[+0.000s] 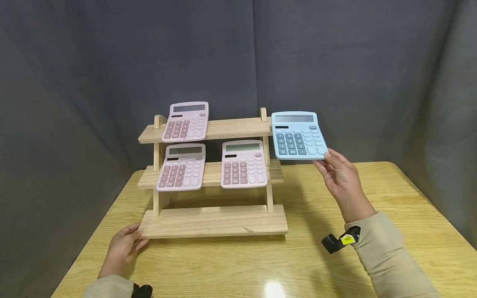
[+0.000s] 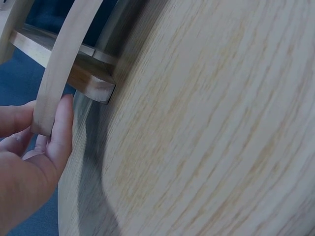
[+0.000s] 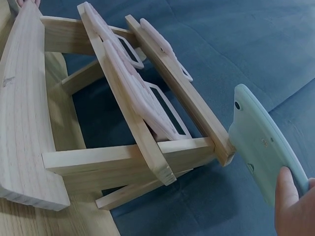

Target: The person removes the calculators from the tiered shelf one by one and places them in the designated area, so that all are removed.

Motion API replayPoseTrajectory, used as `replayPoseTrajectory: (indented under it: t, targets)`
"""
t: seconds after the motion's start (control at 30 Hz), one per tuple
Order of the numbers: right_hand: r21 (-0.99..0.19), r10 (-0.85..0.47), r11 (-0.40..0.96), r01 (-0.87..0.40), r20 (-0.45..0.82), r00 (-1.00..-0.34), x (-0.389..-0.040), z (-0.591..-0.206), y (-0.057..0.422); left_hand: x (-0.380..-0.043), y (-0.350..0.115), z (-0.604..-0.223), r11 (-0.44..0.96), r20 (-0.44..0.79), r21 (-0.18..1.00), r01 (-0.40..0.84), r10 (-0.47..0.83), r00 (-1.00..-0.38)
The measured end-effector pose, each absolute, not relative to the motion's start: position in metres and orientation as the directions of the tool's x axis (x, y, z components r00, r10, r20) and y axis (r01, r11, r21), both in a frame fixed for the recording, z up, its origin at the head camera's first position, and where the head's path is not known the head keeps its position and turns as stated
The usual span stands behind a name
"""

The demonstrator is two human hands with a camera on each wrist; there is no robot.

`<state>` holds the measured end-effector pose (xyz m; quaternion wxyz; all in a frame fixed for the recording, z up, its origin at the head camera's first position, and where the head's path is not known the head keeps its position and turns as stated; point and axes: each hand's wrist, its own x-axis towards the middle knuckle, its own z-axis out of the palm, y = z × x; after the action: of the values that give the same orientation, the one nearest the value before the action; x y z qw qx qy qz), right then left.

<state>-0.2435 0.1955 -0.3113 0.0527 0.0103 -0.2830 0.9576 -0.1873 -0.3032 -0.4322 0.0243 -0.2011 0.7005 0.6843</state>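
My right hand point(image 1: 340, 176) pinches a light blue calculator point(image 1: 298, 134) by its lower right corner, holding it up beside the right end of the top shelf. In the right wrist view the back of the blue calculator point(image 3: 261, 142) faces the camera. My left hand point(image 1: 124, 246) grips the left end of the bottom shelf of a three-tier wooden rack point(image 1: 212, 221); the left wrist view shows thumb and fingers around that board point(image 2: 59, 73). One pink calculator point(image 1: 186, 121) leans on the top shelf at left. Two more, a left one point(image 1: 181, 167) and a right one point(image 1: 244, 164), lean on the middle shelf.
The rack stands on a wood-grain table point(image 1: 372, 186). Behind and at both sides hang dark grey curtains point(image 1: 335, 54). Each wrist carries a black strap, the right strap point(image 1: 340, 240) with a yellow label.
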Motion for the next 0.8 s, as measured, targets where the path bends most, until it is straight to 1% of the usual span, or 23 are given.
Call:
replayPoseTrajectory:
  t: [0.23, 0.4, 0.67, 0.77, 0.8]
  targets:
    - [-0.530, 0.104, -0.842, -0.104, 0.029, -0.994, -0.239, -0.313, 0.201, -0.187, -0.306, -0.434, -0.016, -0.322, 0.945, -0.326, -0.211, -0.923]
    - [-0.518, 0.113, -0.848, -0.114, 0.033, -0.993, -0.241, -0.318, 0.208, -0.187, -0.305, -0.434, -0.020, -0.319, 0.946, -0.323, -0.211, -0.924]
    - [-0.459, 0.102, -0.879, -0.126, 0.078, -0.992, -0.258, -0.347, 0.235, -0.187, -0.305, -0.433, -0.039, -0.329, 0.944, -0.329, -0.210, -0.921]
    - [-0.472, 0.114, -0.873, -0.124, 0.051, -0.992, -0.252, -0.344, 0.234, -0.187, -0.305, -0.433, -0.037, -0.328, 0.944, -0.327, -0.218, -0.919]
    - [-0.494, 0.126, -0.861, -0.121, 0.022, -0.992, -0.245, -0.337, 0.230, -0.187, -0.305, -0.434, -0.034, -0.327, 0.944, -0.328, -0.221, -0.919]
